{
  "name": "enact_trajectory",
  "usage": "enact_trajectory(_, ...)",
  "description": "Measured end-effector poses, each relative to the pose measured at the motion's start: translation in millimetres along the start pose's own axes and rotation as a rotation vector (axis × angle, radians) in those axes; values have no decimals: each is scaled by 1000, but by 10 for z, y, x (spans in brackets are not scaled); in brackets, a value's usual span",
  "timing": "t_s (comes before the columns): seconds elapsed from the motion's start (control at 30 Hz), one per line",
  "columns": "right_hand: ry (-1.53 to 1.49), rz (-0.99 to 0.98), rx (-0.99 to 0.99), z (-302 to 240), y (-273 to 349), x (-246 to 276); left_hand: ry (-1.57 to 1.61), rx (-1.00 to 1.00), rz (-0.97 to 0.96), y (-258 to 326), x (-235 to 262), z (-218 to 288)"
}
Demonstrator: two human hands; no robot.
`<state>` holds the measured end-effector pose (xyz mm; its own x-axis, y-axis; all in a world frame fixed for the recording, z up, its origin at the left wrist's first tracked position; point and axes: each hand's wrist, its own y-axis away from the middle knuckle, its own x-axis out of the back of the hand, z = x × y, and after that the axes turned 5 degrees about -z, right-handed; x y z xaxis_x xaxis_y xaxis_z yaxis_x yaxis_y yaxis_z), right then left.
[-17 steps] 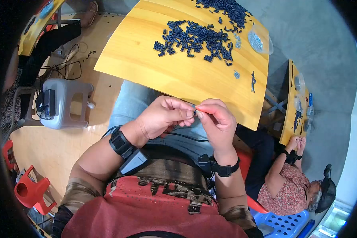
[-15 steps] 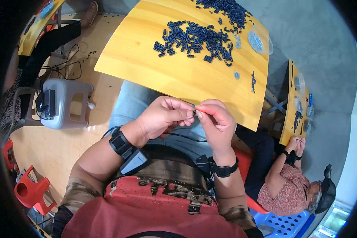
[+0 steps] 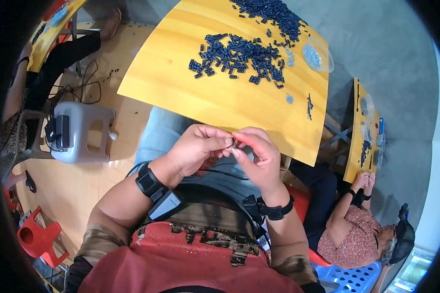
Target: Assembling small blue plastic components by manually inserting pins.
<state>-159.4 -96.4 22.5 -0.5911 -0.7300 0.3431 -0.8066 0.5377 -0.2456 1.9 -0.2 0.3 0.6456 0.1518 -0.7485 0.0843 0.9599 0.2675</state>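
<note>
Above my lap, just off the table's near edge, my left hand (image 3: 200, 147) and my right hand (image 3: 260, 155) meet fingertip to fingertip. Both pinch a tiny dark piece (image 3: 234, 142), mostly hidden by the fingers; its exact kind cannot be made out. On the yellow table (image 3: 166, 83) lies a heap of small black plastic pieces (image 3: 239, 54), with a second, denser heap (image 3: 274, 14) farther back. Small clear bits (image 3: 289, 99) lie to the right, near a short row of joined dark pieces (image 3: 309, 106).
A clear round tub (image 3: 312, 56) of small shiny parts stands at the table's right edge. Another person (image 3: 354, 229) works at a second yellow table (image 3: 355, 146) on the right. To the left are a grey stool (image 3: 78, 132) with a black box and cables, and a red stool (image 3: 39, 237).
My hands have shifted slightly left, still pinching the small piece together. The table and heaps appear slightly lower in the view. At far left, another person's arm has come into sight.
</note>
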Motion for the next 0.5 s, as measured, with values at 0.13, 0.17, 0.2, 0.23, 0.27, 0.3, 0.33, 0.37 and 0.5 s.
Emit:
enact_trajectory(0.13, 121, -31, -6, -113, -39, -12, -11, 17, 33, -35, -11, -6)
enact_trajectory(0.17, 189, -1, -53, -187, -58, -47, -35, 37, 58, -46, -19, -17)
enact_trajectory(0.2, 256, 29, -100, -223, -68, -70, -59, 56, 85, -48, -20, -21)
enact_trajectory(0.23, 257, 35, -100, -223, -71, -58, -63, 58, 82, -44, -27, -6)
enact_trajectory(0.27, 391, -8, -18, -210, -81, -39, -60, 90, 68, -32, -34, 17)
enact_trajectory(0.3, 524, -52, 64, -194, -88, -30, -57, 122, 54, -20, -42, 36)
enact_trajectory(0.33, 526, -46, 63, -172, -85, -32, -60, 126, 51, -11, -59, 48)
enact_trajectory(0.37, 527, -44, 61, -142, -76, -39, -75, 140, 81, -2, -77, 57)
enact_trajectory(0.5, 385, -2, -3, -172, -70, -120, 34, 136, 124, 3, -16, 24)
